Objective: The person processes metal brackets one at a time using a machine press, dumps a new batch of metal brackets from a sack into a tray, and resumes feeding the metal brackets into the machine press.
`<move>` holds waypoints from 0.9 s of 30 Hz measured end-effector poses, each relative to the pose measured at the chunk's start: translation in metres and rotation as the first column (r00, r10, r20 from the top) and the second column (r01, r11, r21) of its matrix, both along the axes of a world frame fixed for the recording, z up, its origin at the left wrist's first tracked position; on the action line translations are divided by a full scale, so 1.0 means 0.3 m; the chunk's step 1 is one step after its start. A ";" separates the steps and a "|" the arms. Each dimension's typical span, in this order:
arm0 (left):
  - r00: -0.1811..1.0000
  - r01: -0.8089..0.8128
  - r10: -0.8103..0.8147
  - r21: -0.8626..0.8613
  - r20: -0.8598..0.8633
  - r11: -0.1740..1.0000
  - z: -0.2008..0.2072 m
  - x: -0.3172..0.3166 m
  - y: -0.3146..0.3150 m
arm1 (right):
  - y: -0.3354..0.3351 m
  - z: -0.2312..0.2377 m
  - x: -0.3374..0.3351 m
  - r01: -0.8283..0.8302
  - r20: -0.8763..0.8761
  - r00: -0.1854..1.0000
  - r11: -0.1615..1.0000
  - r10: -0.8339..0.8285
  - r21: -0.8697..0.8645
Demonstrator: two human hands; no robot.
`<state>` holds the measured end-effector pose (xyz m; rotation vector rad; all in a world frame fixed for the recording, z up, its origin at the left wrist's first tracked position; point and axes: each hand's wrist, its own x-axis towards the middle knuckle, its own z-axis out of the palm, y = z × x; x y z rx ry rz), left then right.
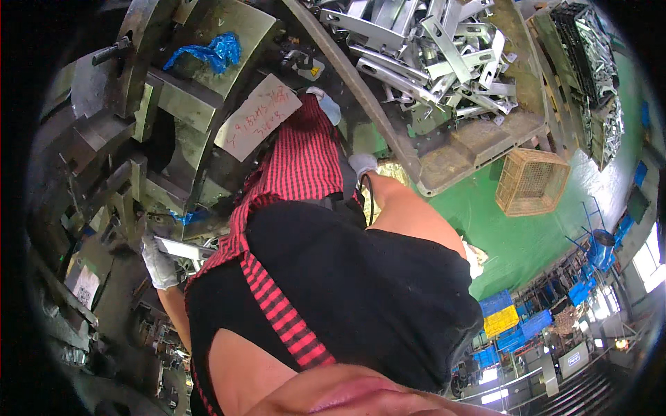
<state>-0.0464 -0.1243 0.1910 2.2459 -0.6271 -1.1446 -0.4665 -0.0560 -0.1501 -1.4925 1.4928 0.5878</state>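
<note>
My left hand (159, 263), in a pale work glove, is low at the left beside the machine. Its fingers press against the end of a flat silver metal bracket (179, 248) that reaches across toward my apron. More shiny metal parts lie just under that bracket, partly covered by the apron. My right hand (362, 164), gloved as well, hangs by my right side near the corner of a large bin. The fingers of the right hand are too small and hidden to make out.
A heavy steel machine (187, 104) fills the left, with crumpled blue plastic (218, 52) on it and a handwritten cardboard piece (260, 118) at its edge. Ahead, a large bin (479, 149) holds many silver brackets (444, 59). A tan basket (531, 182) stands on the green floor.
</note>
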 end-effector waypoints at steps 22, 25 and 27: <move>0.998 -0.041 0.037 0.080 0.046 0.996 -0.058 0.000 0.127 | -0.078 0.112 0.017 -0.065 -0.036 0.997 0.992 0.069 0.104; 0.968 0.083 -0.067 -0.057 0.240 0.995 -0.086 0.045 0.148 | -0.086 0.117 0.030 -0.070 -0.045 0.996 0.991 0.075 0.111; 1.000 -0.005 0.005 0.013 0.011 1.000 -0.063 0.050 0.139 | -0.087 0.128 0.031 -0.074 -0.035 0.996 0.991 0.078 0.109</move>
